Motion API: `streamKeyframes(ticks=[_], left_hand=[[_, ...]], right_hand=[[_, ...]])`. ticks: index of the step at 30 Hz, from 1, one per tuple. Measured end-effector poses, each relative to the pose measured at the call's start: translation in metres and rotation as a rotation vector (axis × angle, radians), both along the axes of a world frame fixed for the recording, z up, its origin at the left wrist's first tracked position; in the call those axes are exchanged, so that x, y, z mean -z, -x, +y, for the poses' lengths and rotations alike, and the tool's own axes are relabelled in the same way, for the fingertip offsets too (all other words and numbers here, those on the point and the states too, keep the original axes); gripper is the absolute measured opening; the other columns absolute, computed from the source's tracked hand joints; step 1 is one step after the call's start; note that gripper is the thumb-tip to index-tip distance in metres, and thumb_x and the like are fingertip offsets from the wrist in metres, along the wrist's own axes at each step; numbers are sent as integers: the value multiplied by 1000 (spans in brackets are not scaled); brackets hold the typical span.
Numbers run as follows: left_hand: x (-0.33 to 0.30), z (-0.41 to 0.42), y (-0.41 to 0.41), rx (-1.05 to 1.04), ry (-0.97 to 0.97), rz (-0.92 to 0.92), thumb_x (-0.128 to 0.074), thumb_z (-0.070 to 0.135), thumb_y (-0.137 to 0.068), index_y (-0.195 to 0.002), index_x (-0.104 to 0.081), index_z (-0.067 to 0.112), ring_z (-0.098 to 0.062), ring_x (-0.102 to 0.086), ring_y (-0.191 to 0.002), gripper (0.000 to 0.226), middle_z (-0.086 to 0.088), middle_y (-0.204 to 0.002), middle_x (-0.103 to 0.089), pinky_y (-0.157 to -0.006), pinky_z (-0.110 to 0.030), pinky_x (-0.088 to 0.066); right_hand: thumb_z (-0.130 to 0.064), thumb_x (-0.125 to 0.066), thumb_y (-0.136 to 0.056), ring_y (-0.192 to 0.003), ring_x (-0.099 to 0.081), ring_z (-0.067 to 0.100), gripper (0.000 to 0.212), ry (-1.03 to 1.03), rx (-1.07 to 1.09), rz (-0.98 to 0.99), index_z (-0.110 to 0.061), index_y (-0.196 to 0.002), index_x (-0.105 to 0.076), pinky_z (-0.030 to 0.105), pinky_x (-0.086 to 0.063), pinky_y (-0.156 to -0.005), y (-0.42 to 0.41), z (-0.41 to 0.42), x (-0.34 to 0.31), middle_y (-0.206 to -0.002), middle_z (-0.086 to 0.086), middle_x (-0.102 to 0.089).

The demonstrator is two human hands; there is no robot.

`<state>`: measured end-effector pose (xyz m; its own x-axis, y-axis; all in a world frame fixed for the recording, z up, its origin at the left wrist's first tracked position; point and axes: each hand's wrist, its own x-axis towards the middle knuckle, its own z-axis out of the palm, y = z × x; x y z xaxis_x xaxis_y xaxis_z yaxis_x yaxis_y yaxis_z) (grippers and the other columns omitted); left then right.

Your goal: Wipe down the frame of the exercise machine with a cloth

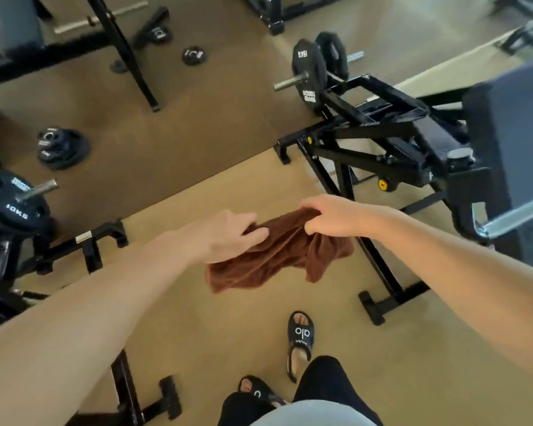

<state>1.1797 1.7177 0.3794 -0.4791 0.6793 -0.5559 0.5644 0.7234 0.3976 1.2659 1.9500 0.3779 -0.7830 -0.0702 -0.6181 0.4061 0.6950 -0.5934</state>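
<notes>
A brown cloth [277, 256] hangs in the air in front of me, above the tan floor. My left hand [228, 235] pinches its upper left edge and my right hand [336, 215] grips its upper right edge, so the cloth sags between them. The black frame of the exercise machine [382, 142] stands to the right, with a yellow knob [383, 184] and weight plates [308, 75] on its far pegs. Both hands are to the left of that frame and apart from it.
Another black machine with a 10 kg plate [13, 207] stands at the left, its base foot [105, 238] reaching toward the middle. Loose plates [62, 147] lie on the darker mat. A grey pad [511, 133] rises at the right. My sandalled feet [300, 336] stand below.
</notes>
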Motion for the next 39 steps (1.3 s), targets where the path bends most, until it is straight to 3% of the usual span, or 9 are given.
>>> streamKeyframes(ticks=[3, 7, 14, 18, 22, 25, 27, 34, 39], left_hand=[[-13, 37, 17, 55, 84, -63, -44, 91, -76, -94, -54, 34, -15, -65, -81, 61, 6, -92, -67, -70, -37, -55], [-24, 83, 39, 183, 128, 36, -63, 48, -91, -99, -63, 36, -9, -65, -84, 14, 13, -95, -67, -63, -26, -49], [-31, 172, 42, -369, -172, -131, -54, 32, -104, -108, -68, 13, -18, -62, -88, 24, -3, -102, -68, -65, -23, -43], [-35, 211, 36, -560, -238, -545, -36, 49, -108, -133, -64, 15, -23, -63, -117, 51, -7, -129, -68, -99, -38, -51], [-41, 226, 53, -453, -304, -668, -43, 64, -99, -119, -70, 26, -5, -71, -87, 51, 5, -104, -75, -66, -20, -53], [-41, 238, 74, -381, -320, -639, -57, 53, -98, -124, -66, 24, -15, -71, -100, 40, 1, -112, -75, -76, -28, -56], [-42, 252, 88, -399, -328, -662, -56, 44, -101, -130, -64, 21, -22, -69, -109, 38, -3, -119, -73, -82, -36, -57], [-48, 307, 89, -129, -491, -506, -52, 38, -103, -94, -69, 31, -10, -69, -99, 20, 11, -95, -76, -85, -30, -54], [-37, 335, 28, 326, -484, -541, -50, 39, -105, -137, -56, 36, 2, -60, -108, 33, 23, -113, -63, -96, -22, -46]], right_hand=[[-12, -58, -93, -94, -66, 20, 17, 75, 114, -36, -22, -104, -67, 37, -53, -84, -1, 39, -1, -96, -1, -68], [-17, -57, -95, -96, -67, 23, 15, 69, 292, -40, -18, -106, -67, 46, -55, -94, -5, 77, 0, -100, 4, -69], [-25, -56, -98, -100, -66, 18, 18, 166, 894, 217, -25, -114, -64, 38, -55, -86, -3, 78, -17, -103, -4, -70], [-34, -52, -104, -112, -69, 20, 37, 486, 1099, 280, -22, -138, -59, 43, -55, -101, 15, 53, -26, -123, -1, -71], [-40, -44, -108, -124, -62, 38, 44, 900, 1343, 306, -12, -140, -56, 42, -56, -96, 41, 45, -41, -140, 21, -60], [-47, -43, -107, -102, -72, 26, 36, 836, 1477, 295, -25, -126, -65, 23, -61, -65, 53, 47, -58, -129, 17, -68], [-45, -40, -109, -96, -74, 16, 35, 742, 1434, 348, -27, -115, -69, 23, -56, -78, 50, 54, -65, -123, 7, -73], [-38, -36, -107, -107, -58, -2, 34, -510, 1469, 906, -26, -117, -66, 10, -42, -88, -17, 87, -71, -110, -16, -65], [-57, -22, -107, -125, -56, 7, 57, -79, 1929, 650, -31, -131, -66, 29, -43, -105, -41, 115, -52, -128, -11, -67]])
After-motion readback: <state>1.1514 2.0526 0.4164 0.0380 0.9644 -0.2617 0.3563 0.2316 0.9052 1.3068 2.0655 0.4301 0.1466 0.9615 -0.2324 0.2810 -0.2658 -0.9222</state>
